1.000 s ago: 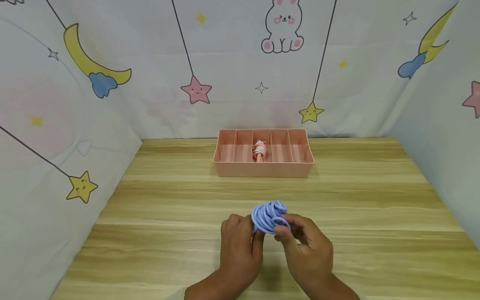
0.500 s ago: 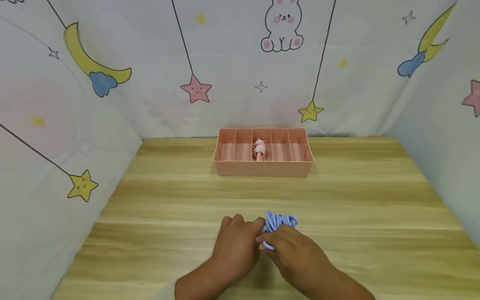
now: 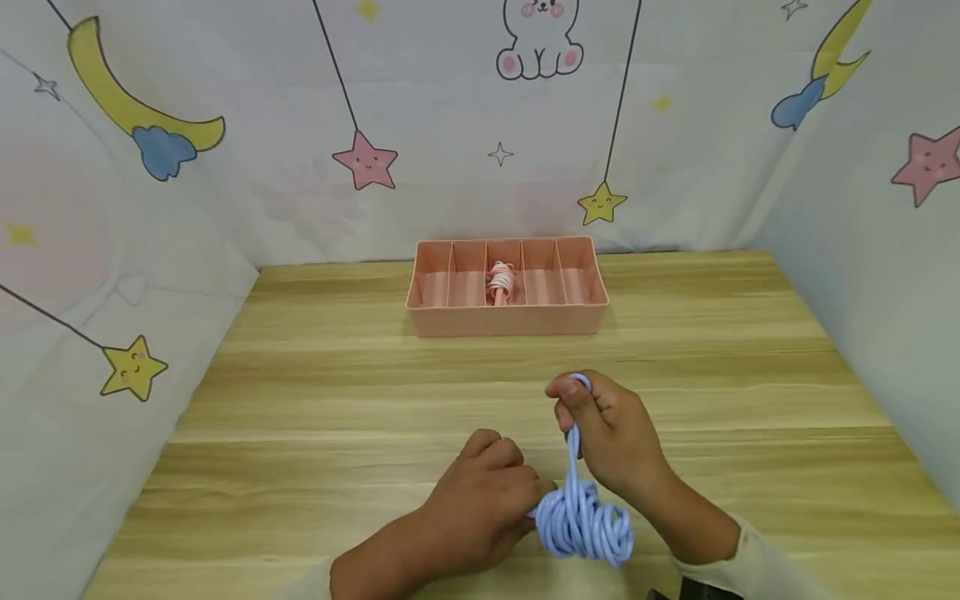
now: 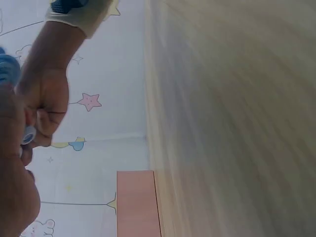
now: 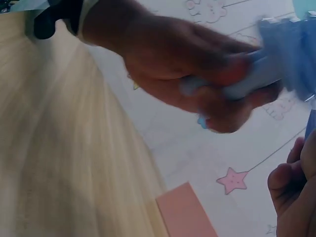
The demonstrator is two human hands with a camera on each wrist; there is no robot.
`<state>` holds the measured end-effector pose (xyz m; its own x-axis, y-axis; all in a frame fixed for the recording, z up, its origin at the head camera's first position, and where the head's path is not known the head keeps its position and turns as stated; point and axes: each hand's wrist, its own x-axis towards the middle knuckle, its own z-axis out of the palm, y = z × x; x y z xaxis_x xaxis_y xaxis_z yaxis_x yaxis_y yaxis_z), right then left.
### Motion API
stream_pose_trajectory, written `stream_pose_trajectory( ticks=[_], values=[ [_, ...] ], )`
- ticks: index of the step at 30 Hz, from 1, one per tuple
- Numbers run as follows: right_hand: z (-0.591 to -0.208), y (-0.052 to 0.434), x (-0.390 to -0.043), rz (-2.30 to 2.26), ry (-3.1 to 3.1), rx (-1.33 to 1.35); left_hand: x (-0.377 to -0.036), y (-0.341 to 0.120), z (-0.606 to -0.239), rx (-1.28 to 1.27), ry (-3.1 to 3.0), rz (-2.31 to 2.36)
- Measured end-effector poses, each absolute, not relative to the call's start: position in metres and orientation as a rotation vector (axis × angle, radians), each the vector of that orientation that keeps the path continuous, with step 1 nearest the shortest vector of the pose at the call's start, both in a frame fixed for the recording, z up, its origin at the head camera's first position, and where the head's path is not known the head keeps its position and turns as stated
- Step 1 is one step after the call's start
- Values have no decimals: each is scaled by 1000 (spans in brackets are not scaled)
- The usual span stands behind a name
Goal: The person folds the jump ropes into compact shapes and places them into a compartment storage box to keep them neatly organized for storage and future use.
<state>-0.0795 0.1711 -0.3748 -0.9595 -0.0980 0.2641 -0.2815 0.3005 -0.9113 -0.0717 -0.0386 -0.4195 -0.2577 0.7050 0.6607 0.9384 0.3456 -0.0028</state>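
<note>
A bundle of light blue cord, wound in many loops, hangs over the table close to the near edge of the head view. My left hand grips its left end with curled fingers, which hide what lies inside them. Above the bundle, my right hand pinches a stretch of the same cord between thumb and fingers and holds it taut upward. In the right wrist view the blue cord is blurred beside the right hand. The left wrist view shows both hands at its left edge.
A pink tray with several compartments stands at the back of the wooden table. Its middle compartment holds a pink-and-white wound cord. Printed cloth walls close off the back and sides.
The right hand has moved from low beside the bundle to above it, drawing a stretch of cord upward. The bundle has come nearer the body. The head view has shifted slightly.
</note>
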Motion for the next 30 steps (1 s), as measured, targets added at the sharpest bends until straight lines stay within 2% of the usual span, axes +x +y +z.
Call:
stream_pose_trajectory(
  ticks=[8,14,17,21,23,27,30],
  values=[
    [-401,161,-65,1619,-2272,254,-76,-46,-422,-1070,-1950,-1036],
    [-413,152,-57,1344,-1825,596,-75,-49,-425,-783,-2052,-1272],
    [-404,149,-62,1303,-1644,735,-74,-47,-425,-747,-2081,-1330],
    [-394,148,-65,1484,-1524,914,-72,-44,-428,-717,-2137,-1350],
    [-391,148,-65,1586,-1526,928,-69,-43,-429,-727,-2156,-1330],
    [-386,149,-64,1627,-1717,786,-67,-41,-431,-792,-2166,-1231],
    [-383,150,-64,1737,-1758,816,-66,-39,-432,-839,-2158,-1147]
  ],
)
